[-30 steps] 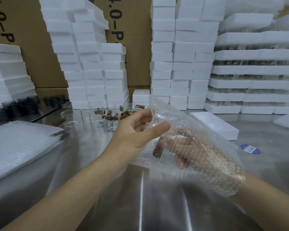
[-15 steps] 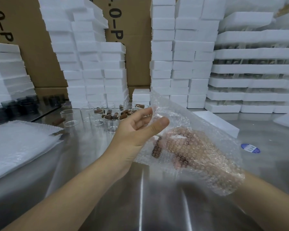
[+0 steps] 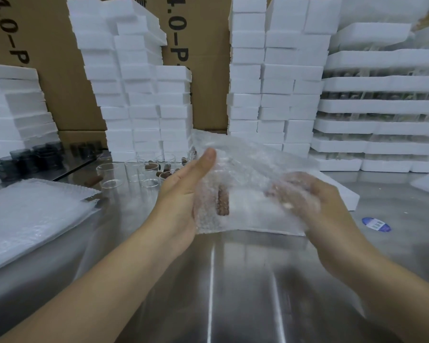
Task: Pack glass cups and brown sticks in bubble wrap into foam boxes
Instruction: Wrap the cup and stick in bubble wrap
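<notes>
The brown stick [image 3: 223,203] stands upright in the bubble wrap [image 3: 248,167], beside the straight-fingered, pressing left hand [image 3: 181,194]. The right hand [image 3: 317,206] is blurred, so its grip cannot be told.

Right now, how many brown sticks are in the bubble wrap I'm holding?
1: a brown stick stands inside the bubble wrap beside the left hand; the right hand may hide more.

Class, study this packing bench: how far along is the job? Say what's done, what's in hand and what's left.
Done: stacked foam boxes at right seem already filled. In hand: a brown stick sits in bubble wrap, steadied by the left hand and gripped by the right hand. Left: glass cups and loose sticks wait on the table; this bundle isn't boxed yet.
</notes>
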The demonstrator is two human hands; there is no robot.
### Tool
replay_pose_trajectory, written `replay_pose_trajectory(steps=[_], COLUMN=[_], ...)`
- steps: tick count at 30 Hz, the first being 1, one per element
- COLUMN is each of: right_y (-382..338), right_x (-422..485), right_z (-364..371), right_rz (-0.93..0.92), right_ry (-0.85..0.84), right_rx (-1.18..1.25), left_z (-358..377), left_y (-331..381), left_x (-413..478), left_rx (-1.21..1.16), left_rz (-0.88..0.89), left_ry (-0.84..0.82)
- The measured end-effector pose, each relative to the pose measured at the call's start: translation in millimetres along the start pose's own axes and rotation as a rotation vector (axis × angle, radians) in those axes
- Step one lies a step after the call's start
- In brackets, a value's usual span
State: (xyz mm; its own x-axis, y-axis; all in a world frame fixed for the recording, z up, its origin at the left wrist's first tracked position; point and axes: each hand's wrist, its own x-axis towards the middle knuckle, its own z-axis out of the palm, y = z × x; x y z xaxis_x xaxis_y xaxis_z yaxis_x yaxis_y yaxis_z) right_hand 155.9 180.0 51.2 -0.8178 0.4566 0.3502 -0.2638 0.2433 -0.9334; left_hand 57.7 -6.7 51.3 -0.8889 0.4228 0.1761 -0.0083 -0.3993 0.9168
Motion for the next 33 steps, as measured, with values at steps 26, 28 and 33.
replay_pose_trajectory(steps=[26,28,33], right_y=[-0.8,0.0,1.5], right_x=[2.2,5.1,7.3], right_z=[-8.5,-11.8,-15.5], right_rz=[0.122,0.114,0.084], right_ry=[-0.066,-0.053,-0.01], right_rx=[0.479,0.539,0.596], left_z=[4.4,4.5,7.0], left_y=[-8.0,-7.6,-9.7], left_x=[-5.1,-5.6,-6.2], left_rx=[0.146,0.166,0.131], left_rz=[-0.027,-0.048,-0.094], left_ry=[-0.166,-0.143,-0.14])
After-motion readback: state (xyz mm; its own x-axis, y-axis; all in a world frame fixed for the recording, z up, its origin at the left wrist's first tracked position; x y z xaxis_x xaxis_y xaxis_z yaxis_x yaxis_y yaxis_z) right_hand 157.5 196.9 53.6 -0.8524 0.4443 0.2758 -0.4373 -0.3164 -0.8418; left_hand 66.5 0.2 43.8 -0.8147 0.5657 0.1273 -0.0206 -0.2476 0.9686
